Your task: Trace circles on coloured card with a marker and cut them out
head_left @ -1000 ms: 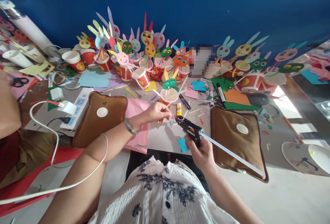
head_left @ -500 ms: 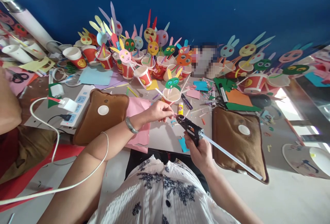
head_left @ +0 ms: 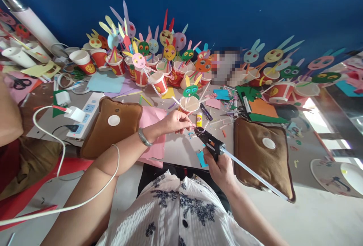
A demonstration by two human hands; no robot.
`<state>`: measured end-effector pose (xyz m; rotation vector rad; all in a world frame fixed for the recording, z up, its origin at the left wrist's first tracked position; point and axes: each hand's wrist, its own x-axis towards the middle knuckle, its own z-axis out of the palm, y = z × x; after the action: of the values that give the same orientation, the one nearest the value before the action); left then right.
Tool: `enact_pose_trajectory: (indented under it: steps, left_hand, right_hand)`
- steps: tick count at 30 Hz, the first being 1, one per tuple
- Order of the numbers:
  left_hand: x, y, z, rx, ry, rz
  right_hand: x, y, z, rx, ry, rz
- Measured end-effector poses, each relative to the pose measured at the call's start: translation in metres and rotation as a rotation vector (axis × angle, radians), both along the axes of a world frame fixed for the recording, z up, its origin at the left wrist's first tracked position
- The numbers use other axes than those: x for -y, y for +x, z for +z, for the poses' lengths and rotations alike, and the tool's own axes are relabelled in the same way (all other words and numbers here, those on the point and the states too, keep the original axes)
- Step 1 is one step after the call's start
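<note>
My right hand is wrapped around the handle of a black hot glue gun. A long clear glue stick runs out of its back end. My left hand pinches a small pink piece, apparently paper, right at the gun's nozzle; whether they touch I cannot tell. Just beyond my left hand stands a paper cup with a green rabbit face with yellow ears rising from it. A yellow glue stick tube is beside the cup.
Many red paper cups with paper rabbit faces line the wall. Brown cushion-like pads flank my hands. A power strip with a white cable lies left. Pink paper, paper scraps and a marker cover the table. Another person's arm shows far left.
Almost nothing differs. The view has shifted very slightly, and both hands keep the pink piece and the glue gun close together.
</note>
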<state>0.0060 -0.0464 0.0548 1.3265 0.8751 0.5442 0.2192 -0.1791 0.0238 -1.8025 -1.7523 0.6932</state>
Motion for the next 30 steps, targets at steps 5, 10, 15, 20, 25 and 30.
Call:
enact_pose_trajectory:
  steps: [5, 10, 15, 20, 25, 30]
  left_hand:
    - [0.0001, 0.0006, 0.0005, -0.009, -0.001, 0.003]
    - [0.0011, 0.0006, 0.0039, -0.03, 0.001, 0.011]
    - [0.001, -0.0003, 0.0033, -0.024, 0.017, 0.018]
    - [0.0005, -0.0004, 0.0019, -0.03, 0.029, 0.007]
    - [0.0014, 0.0003, 0.0049, -0.037, 0.008, 0.023]
    - [0.0019, 0.0, 0.0063, -0.066, 0.017, 0.013]
  right_hand:
    - [0.0001, 0.0, -0.0022, 0.01, 0.003, -0.007]
    - [0.0004, 0.0003, -0.0013, 0.008, 0.023, 0.027]
    - [0.0007, 0.0005, -0.0001, 0.034, 0.032, 0.026]
    - [0.0006, 0.0001, -0.0012, 0.036, 0.027, 0.013]
    - [0.0013, -0.0001, -0.0028, 0.016, 0.071, 0.019]
    - [0.0008, 0.0001, -0.0051, 0.015, 0.113, 0.016]
